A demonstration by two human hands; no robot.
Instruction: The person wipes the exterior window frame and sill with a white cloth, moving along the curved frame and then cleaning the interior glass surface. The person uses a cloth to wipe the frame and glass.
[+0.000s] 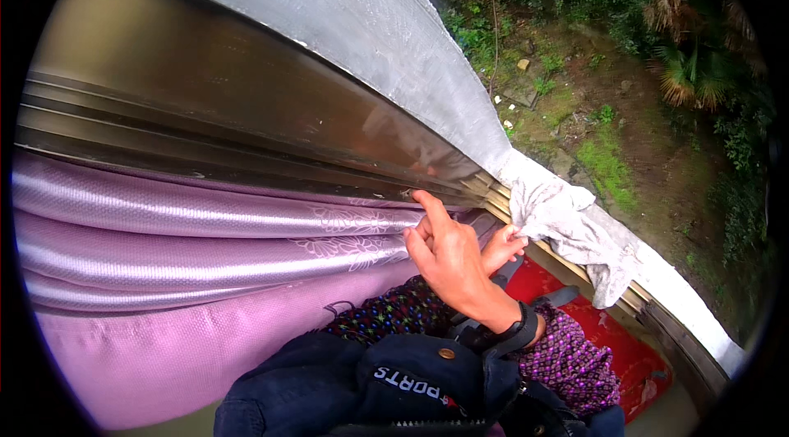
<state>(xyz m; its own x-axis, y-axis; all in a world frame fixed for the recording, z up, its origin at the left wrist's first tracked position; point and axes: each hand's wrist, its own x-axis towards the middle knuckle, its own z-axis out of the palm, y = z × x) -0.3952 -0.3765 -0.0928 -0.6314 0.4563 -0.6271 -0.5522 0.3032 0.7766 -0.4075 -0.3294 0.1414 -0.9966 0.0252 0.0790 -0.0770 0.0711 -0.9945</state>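
Note:
My right hand, with a black band at the wrist, is raised in the middle of the view. Its index finger is extended to the lower edge of a dark window sash, at a small fitting; the other fingers are partly curled and hold nothing. Beyond and partly behind it, my left hand pinches the edge of a crumpled white-grey cloth. That cloth lies over the metal window track and the pale sill. Pink curtains hang in folds beside the sash.
Outside, beyond the grey outer ledge, the ground with plants lies well below. Inside, under the track, is a worn red surface. A dark frame piece stands at the track's near right end.

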